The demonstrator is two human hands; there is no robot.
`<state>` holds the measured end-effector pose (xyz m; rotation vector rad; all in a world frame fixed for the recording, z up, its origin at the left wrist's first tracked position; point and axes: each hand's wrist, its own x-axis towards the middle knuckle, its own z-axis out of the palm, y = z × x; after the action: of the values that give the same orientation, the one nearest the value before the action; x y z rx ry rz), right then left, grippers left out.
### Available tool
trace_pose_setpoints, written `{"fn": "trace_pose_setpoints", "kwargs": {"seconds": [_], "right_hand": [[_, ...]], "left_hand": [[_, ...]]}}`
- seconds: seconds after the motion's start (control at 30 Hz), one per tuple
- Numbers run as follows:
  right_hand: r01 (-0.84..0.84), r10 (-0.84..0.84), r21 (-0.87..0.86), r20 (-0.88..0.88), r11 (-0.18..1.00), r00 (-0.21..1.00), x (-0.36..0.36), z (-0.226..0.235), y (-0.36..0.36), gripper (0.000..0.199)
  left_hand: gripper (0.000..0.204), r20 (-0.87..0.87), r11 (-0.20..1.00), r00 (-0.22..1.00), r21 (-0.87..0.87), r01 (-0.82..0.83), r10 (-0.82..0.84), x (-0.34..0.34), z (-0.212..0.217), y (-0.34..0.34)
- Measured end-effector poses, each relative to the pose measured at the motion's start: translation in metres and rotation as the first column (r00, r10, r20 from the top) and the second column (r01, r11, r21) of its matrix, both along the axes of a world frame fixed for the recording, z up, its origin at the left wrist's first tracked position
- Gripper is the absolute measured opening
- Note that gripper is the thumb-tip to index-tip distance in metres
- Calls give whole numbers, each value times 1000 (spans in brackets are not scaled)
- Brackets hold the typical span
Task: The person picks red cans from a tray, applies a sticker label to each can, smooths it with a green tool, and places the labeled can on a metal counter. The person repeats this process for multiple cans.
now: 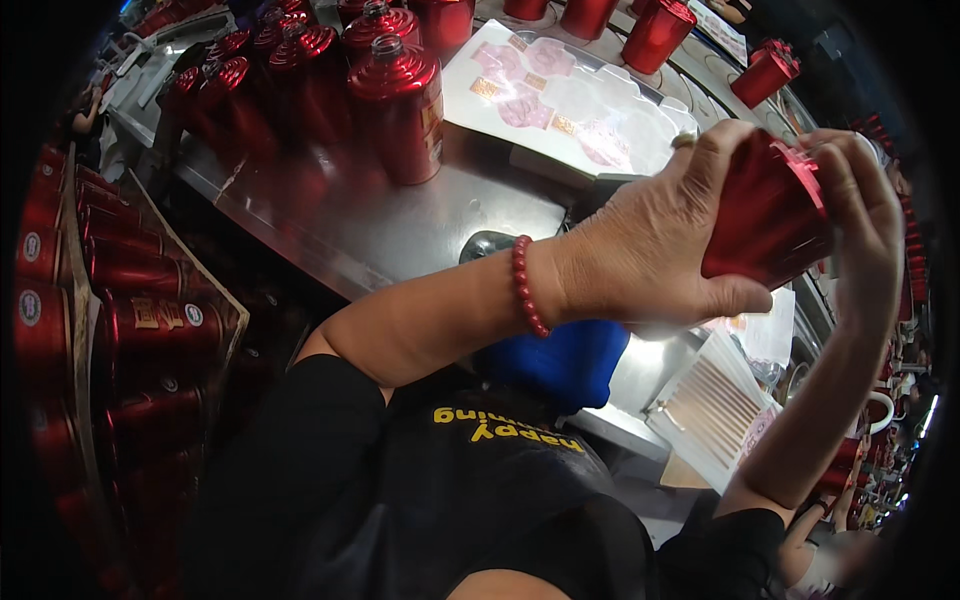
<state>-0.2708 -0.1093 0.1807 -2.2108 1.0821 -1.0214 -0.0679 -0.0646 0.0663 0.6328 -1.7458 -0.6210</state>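
A glossy red bottle (pixel 765 225) is tilted in the air at the upper right, with both my hands on it. My left hand (pixel 650 235), a red bead bracelet on its wrist, grips the bottle's near side with thumb and fingers spread around it. Curled over the ridged far end is my right hand (pixel 865 200). Both palms and the bottle's neck are hidden. Just beyond my left hand lies a white sheet (pixel 465 95) of pink and gold labels.
A red bottle (pixel 400 125) stands upright on the metal table (pixel 330 235), before several others. More fill a cardboard-divided crate (pixel 205 285) at left. At right lies a white sheet with gold strips (pixel 715 405). Red bottles (pixel 660 35) stand along the back. Blue material (pixel 560 365) is below my left forearm.
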Motion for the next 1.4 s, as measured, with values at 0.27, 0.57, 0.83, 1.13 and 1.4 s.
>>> {"fn": "trace_pose_setpoints", "kwargs": {"seconds": [0.27,0.57,0.83,1.13,1.4], "right_hand": [[5,-265,584,360,812,895,35,-175,84,62],[171,-360,457,364,873,859,45,-214,78,54],[310,-292,44,-239,950,926,-65,-193,100,39],[580,-466,50,-542,813,699,-194,-218,136,29],[503,-523,-148,-313,851,793,-205,-222,146,8]], "left_hand": [[67,-584,436,811,740,513,38,28,-67,58],[62,-629,411,776,722,556,55,28,-75,50],[51,-349,738,925,662,129,152,35,-72,46],[32,258,820,901,549,160,-348,-68,-77,106],[33,704,870,659,469,-153,-264,-123,-111,112]]}}
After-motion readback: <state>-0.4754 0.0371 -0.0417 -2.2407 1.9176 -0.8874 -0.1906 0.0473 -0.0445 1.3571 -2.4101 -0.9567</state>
